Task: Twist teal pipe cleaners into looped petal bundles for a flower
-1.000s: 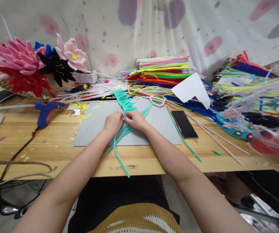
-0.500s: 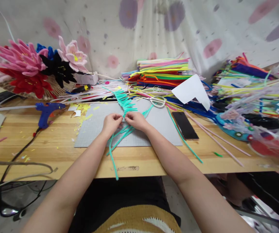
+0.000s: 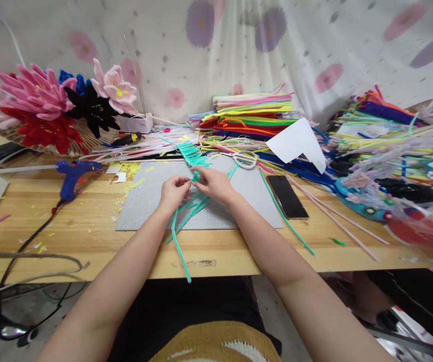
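Observation:
Both hands meet over a grey mat (image 3: 141, 213), pinching turquoise pipe cleaners. My left hand (image 3: 175, 193) is closed, thumb and fingertips on a turquoise pipe cleaner (image 3: 179, 251) whose tail hangs over the table edge. Touching it from the other side, my right hand (image 3: 216, 185) is closed on the same turquoise work, its fingers curled over a small bunched part. Just beyond the hands lies a fringed turquoise pipe-cleaner piece (image 3: 190, 152). Further turquoise stems (image 3: 197, 207) cross on the mat beneath the hands.
A blue glue gun (image 3: 73, 176) with its cord is at left, below fuzzy flowers (image 3: 35, 95). Scissors (image 3: 246, 159), a white paper piece (image 3: 299, 146) and a phone (image 3: 287, 197) lie to the right. Bundles of coloured pipe cleaners (image 3: 254, 113) line the back.
My right hand has risen slightly and its fingers have turned over the turquoise work, where a bunched part now shows. The hanging tail has swung a little to the right.

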`<state>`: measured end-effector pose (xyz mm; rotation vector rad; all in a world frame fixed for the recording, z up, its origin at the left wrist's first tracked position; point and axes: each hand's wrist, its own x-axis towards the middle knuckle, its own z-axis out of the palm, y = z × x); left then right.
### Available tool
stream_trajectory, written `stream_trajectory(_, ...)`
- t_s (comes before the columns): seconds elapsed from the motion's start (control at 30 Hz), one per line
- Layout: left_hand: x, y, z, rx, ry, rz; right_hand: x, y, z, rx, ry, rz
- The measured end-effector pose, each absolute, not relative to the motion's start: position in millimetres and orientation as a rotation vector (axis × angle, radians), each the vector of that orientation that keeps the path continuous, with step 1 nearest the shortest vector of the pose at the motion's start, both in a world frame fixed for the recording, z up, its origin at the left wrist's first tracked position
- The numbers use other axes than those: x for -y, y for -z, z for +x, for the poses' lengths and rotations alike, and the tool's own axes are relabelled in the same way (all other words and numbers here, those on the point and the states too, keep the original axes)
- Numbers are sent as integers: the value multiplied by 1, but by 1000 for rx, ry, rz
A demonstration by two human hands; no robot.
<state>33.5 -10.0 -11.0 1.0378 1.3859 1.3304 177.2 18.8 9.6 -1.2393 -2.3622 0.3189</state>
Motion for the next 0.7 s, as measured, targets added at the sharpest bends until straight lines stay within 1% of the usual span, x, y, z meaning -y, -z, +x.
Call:
stream_trajectory(0.1, 13, 9, 33, -1361, -1349, 1071, -22, -7, 176, 2407, -250, -1204)
stream_trajectory(0.2, 15, 3, 32, -1320, -1325, 1009, -25, -1, 176, 2394, -252, -1177)
stream_trajectory(0.37, 16, -5, 27, -1175, -1155, 721, -26, 1, 177, 2362, -246, -1089)
stream_trajectory(0.5, 15, -6, 22, -1058, -1035, 642, -23, -7, 179, 2391, -249, -962)
stream_trajectory(0.6, 13, -4, 22, -1004, -1094, 635, -21, -21, 179, 2419, -275, -832)
stream_trajectory(0.7, 9, -5, 23, -903, -1224, 674, -20, -39, 179, 2419, -349, -710)
